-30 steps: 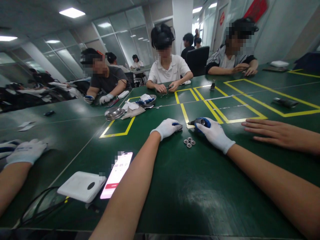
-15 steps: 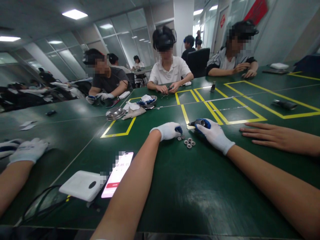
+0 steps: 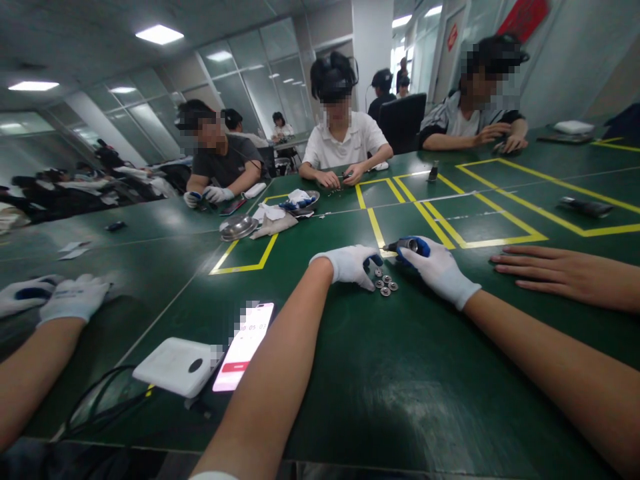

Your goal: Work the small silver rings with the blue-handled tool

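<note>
My left hand [image 3: 350,264], in a white glove with blue fingertips, rests on the green table [image 3: 380,387] with its fingers curled down onto a small cluster of round metal washers [image 3: 385,283]. Whether it pinches one is hidden. My right hand [image 3: 434,267], gloved the same way, is closed round a small dark electric screwdriver [image 3: 404,246] with a silver collar, its tip pointing left toward my left hand. The washers lie just below and between both hands.
A lit phone [image 3: 245,345] and a white power bank [image 3: 177,366] with a cable lie at the near left. A co-worker's bare hand [image 3: 545,269] lies flat at right, another's gloved hand [image 3: 70,300] at left. Metal bowls and cloths [image 3: 265,221] sit beyond yellow tape lines; several people sit opposite.
My left hand has slid right and down onto the washers, which it had been beside. My right hand keeps the screwdriver in place. The view has shifted slightly.
</note>
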Demonstrator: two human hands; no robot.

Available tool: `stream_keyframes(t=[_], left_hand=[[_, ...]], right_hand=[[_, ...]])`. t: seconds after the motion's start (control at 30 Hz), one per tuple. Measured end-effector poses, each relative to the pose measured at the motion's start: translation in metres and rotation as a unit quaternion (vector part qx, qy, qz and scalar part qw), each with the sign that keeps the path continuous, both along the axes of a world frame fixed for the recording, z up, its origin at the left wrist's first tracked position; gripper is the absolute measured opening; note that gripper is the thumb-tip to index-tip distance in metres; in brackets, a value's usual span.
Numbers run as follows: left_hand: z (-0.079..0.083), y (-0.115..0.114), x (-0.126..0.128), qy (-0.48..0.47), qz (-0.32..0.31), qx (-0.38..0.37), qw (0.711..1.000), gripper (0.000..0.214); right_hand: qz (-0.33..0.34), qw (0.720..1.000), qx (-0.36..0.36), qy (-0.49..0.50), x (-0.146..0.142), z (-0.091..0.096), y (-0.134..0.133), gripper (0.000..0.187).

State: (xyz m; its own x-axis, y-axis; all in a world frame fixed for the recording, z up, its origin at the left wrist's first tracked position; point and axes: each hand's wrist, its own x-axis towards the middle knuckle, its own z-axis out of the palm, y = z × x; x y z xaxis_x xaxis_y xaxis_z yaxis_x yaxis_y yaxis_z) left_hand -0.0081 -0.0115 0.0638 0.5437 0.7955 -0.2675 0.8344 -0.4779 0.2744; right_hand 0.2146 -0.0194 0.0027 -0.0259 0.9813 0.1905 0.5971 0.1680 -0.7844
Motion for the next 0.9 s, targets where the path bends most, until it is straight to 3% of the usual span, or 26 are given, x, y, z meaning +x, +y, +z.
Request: stream_keyframes(t=[0.17,0.4,0.73,0.9], left_hand=[[-0.004,-0.003,0.011,0.059,-0.020,0.029,0.998,0.063],[-0.003,0.001,0.010,0.045,-0.024,0.037,0.998,0.034],[-0.011,0.006,0.004,0.063,0.006,0.057,0.996,0.024],[0.001,0.003,-0.001,0.036,0.020,0.049,0.998,0.024]], right_hand=[[-0.007,1.000,-0.004,-0.001,0.000,-0.002,0.002,0.038],[-0.003,1.000,-0.007,-0.002,0.000,0.001,0.001,0.038],[0.003,1.000,0.010,0.008,0.000,-0.002,0.001,0.040],[0.010,1.000,0.014,0.006,0.001,0.000,0.000,0.037]])
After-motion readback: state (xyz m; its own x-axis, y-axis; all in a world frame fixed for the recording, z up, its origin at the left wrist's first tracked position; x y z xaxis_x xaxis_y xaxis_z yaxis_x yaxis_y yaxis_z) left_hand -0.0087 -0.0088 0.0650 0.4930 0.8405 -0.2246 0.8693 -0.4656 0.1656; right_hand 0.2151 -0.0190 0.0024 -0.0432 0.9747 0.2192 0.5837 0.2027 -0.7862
